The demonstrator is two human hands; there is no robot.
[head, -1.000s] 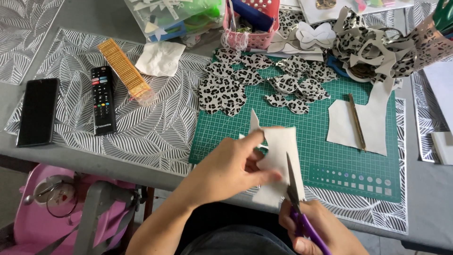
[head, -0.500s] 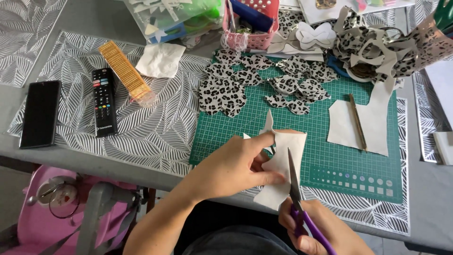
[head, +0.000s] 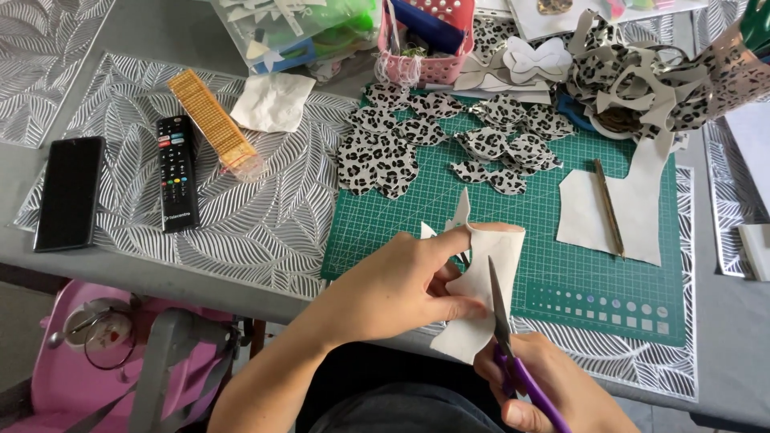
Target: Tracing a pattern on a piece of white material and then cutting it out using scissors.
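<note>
My left hand [head: 401, 285] pinches a white piece of fabric [head: 481, 297] above the near edge of the green cutting mat [head: 561, 265]. Purple-handled scissors [head: 509, 345] are gripped in my right hand [head: 545, 385], and their blades point up into the white piece along its right part. Several leopard-print cut shapes [head: 433, 136] lie at the far side of the mat. Another white piece [head: 634, 208] rests on the mat's right side with a pencil [head: 608, 204] across it.
A black remote [head: 175, 172], a black phone [head: 70, 191], a gold strip [head: 215, 124] and a crumpled tissue [head: 274, 101] lie at left on silver leaf placemats. A pink basket [head: 425, 44] and leopard-print scraps [head: 642, 72] sit at the back. A pink seat [head: 104, 361] stands below.
The white piece has been turned and shifted right in my left hand, and the scissor blades have advanced further up into it. My right hand stays low at the table's edge.
</note>
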